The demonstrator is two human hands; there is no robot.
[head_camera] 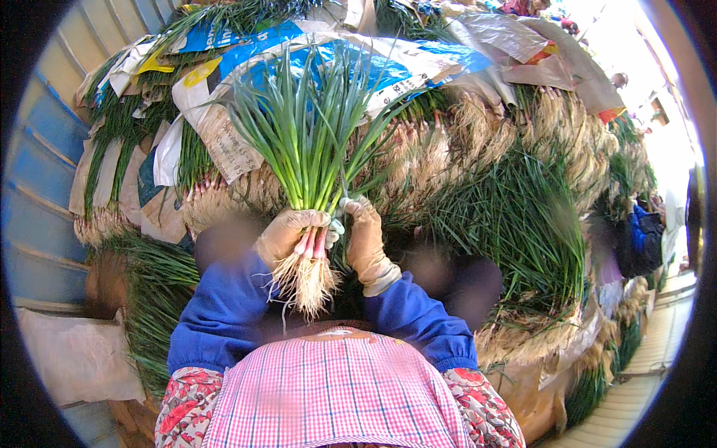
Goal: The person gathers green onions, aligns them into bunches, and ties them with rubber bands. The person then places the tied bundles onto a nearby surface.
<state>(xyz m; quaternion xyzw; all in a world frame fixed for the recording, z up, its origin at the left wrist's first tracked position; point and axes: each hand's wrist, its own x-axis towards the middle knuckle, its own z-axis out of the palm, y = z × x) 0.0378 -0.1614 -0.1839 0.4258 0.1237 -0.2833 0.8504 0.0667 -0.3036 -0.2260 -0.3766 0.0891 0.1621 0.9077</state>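
A bunch of green-leaved plants like spring onions (pixel 305 134), with pinkish-white stems and pale stringy roots, stands upright before my chest, roots down. My left hand (pixel 291 234), in a pale glove, is closed around its stems just above the roots. At the right side of the bunch, my right hand (pixel 365 238), gloved too, has its thumb and fingers pinched together at the stems. A thin pale green strand seems to lie between its fingertips; what it is cannot be told for sure. Part of the right fingers is hidden behind the bunch.
A big heap of loose green plants (pixel 504 224) lies to the right, another (pixel 159 285) to the left. Ahead, rows of rooted bunches (pixel 437 145) lie partly under printed plastic sacks (pixel 274 50). A blue metal wall (pixel 45 224) runs along the left. People are far off at the upper right.
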